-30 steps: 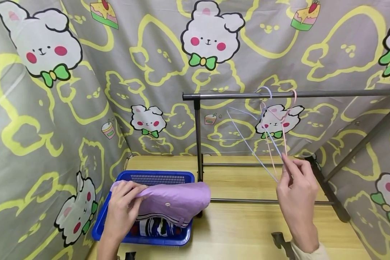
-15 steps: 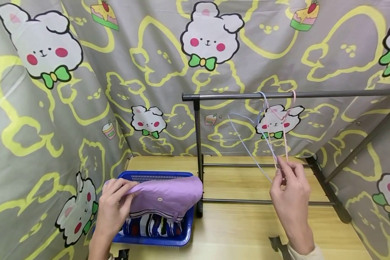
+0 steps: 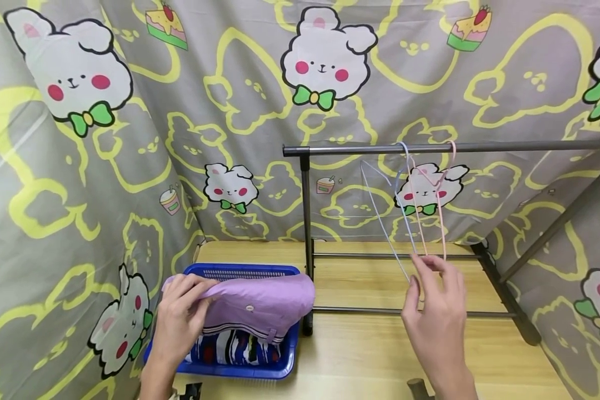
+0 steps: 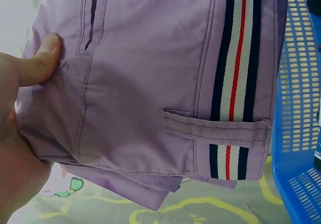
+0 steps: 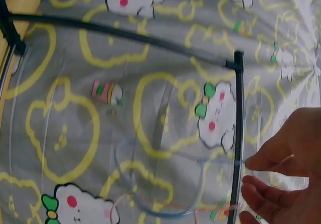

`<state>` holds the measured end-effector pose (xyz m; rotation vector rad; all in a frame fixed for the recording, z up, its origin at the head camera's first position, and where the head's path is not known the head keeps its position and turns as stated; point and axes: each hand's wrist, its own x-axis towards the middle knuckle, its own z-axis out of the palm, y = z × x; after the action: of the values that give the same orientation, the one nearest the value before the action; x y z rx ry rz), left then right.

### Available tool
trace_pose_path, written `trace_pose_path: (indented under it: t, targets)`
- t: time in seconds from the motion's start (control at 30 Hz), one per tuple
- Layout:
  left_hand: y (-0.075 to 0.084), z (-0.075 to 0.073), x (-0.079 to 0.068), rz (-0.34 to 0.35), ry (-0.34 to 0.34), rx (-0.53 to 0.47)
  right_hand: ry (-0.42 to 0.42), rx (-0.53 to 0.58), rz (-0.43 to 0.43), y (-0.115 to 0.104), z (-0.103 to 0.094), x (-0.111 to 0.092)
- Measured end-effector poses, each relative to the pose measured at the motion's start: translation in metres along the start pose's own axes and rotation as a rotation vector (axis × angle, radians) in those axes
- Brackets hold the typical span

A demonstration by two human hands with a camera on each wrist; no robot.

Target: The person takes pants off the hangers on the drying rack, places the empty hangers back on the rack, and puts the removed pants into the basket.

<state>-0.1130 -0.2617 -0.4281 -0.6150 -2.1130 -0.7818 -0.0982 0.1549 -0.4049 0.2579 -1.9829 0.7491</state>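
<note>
In the head view my left hand (image 3: 180,311) grips the gathered end of a pair of purple pants (image 3: 260,300) above a blue basket (image 3: 290,355). The left wrist view shows its thumb pressed on the pants' cloth, near a striped waistband (image 4: 235,83) with a belt loop. A thin blue clothes hanger (image 3: 382,219) hangs from the black rail (image 3: 350,150) beside a pink hanger (image 3: 441,222). My right hand (image 3: 440,316) is in front of the blue hanger's lower end; its thumb and index finger are apart, with no wire visible between them in the right wrist view.
Dark cloth with white and blue patterns (image 3: 235,347) lies in the basket beneath the pants. The rack's post (image 3: 306,222) stands just right of the basket, and its lower bars (image 3: 355,309) cross above the wooden tabletop (image 3: 350,355). Patterned curtain (image 3: 260,128) surrounds the rack.
The blue hanger's hook has come down onto the rail, and the hanger has swung slightly. My right hand has moved left and its fingers have parted. The left hand still holds the pants.
</note>
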Motion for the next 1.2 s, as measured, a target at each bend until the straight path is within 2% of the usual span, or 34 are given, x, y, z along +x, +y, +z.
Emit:
trace_pose_path:
  t: [0.2,0.4,0.57,0.67,0.77,0.9,1.03,1.2]
  targets:
    - [-0.001,0.003,0.000,0.008,0.016,-0.023,-0.091,0.076,-0.095,-0.016,0.010,-0.012]
    - [0.000,0.006,0.003,0.017,0.018,-0.067,-0.199,0.197,-0.161,-0.029,0.031,-0.026]
    - [0.001,0.012,0.003,0.017,0.012,-0.136,-0.404,0.311,-0.153,-0.040,0.053,-0.036]
    - [0.001,0.017,0.003,0.025,0.018,-0.159,-0.539,0.317,-0.155,-0.044,0.069,-0.040]
    - [0.001,0.022,0.002,0.014,0.019,-0.180,-0.616,0.295,-0.195,-0.046,0.084,-0.043]
    - [-0.001,0.023,0.001,-0.015,0.001,-0.198,-0.620,0.272,-0.258,-0.046,0.099,-0.045]
    - [-0.006,0.016,-0.001,-0.028,-0.039,-0.176,-0.564,0.294,-0.319,-0.049,0.113,-0.043]
    - [-0.016,0.005,-0.004,-0.029,-0.113,-0.112,-0.510,0.344,-0.336,-0.057,0.129,-0.039]
